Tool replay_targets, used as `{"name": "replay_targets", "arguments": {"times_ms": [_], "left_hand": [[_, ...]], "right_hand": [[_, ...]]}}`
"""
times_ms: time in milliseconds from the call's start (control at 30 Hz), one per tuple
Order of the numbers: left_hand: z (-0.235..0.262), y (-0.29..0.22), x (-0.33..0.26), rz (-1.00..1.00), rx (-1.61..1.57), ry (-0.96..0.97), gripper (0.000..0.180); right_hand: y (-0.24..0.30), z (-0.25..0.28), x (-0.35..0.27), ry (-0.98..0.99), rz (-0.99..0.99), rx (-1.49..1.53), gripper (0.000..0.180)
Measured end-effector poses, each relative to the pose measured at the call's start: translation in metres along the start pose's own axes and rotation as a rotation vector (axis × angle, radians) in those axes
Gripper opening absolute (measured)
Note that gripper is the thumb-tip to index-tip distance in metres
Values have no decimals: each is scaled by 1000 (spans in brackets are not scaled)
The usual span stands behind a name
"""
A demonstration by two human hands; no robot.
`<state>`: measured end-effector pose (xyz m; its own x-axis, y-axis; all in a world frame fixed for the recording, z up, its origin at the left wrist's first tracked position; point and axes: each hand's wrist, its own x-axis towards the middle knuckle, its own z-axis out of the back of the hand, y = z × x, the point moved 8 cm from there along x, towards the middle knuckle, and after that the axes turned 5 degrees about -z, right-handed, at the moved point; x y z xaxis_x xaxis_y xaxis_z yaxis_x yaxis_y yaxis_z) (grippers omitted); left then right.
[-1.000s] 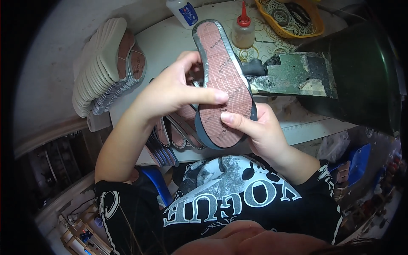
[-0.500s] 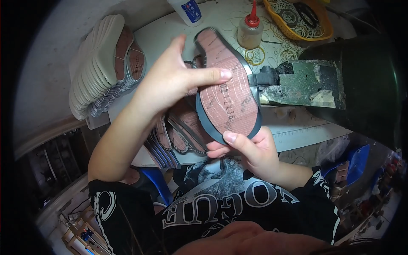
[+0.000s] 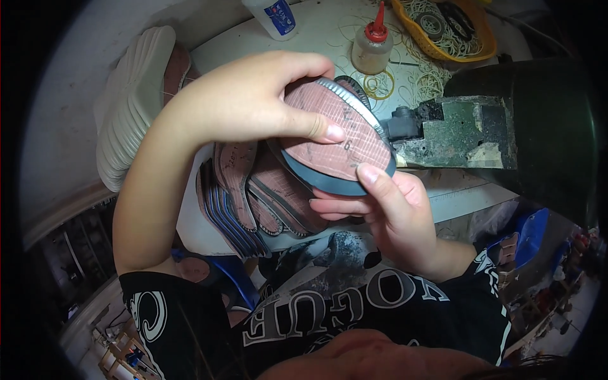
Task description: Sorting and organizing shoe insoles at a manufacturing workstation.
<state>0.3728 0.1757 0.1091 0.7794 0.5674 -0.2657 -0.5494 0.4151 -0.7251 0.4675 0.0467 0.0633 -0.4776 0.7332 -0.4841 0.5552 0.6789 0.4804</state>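
Note:
A shoe insole [image 3: 335, 136], pinkish-brown on top with a dark rim and a teal-black layer below, is held between my two hands. My left hand [image 3: 278, 101] reaches over it from the left, thumb flat on the top face and fingers curled around the far edge. Thumb above and fingers below, my right hand [image 3: 399, 202] pinches its near right edge. The insole's right edge lies close to the black head [image 3: 403, 124] of a green machine [image 3: 462, 130]; whether they touch I cannot tell. My left hand hides part of the insole's far end.
Several more insoles [image 3: 237, 183] lie on the white table [image 3: 218, 41] beneath my left forearm. Pale stacked soles [image 3: 133, 107] stand at the left. Farther back are a red-tipped bottle [image 3: 372, 49], a white cup [image 3: 273, 18] and a yellow basket [image 3: 437, 52] of rubber bands.
The insole has turned and tilted, its narrow end swinging away from view. My left hand has shifted up and around its far edge, while the right hand has slid slightly right and up.

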Motion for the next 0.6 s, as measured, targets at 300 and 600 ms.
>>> {"name": "replay_targets", "arguments": {"times_ms": [300, 600], "left_hand": [[-33, 5, -39, 406, -236, -55, 50], [-62, -6, -50, 523, -379, -190, 59]], "right_hand": [[5, 6, -1, -14, 12, -63, 37], [-17, 8, -10, 2, 175, -411, 26]]}}
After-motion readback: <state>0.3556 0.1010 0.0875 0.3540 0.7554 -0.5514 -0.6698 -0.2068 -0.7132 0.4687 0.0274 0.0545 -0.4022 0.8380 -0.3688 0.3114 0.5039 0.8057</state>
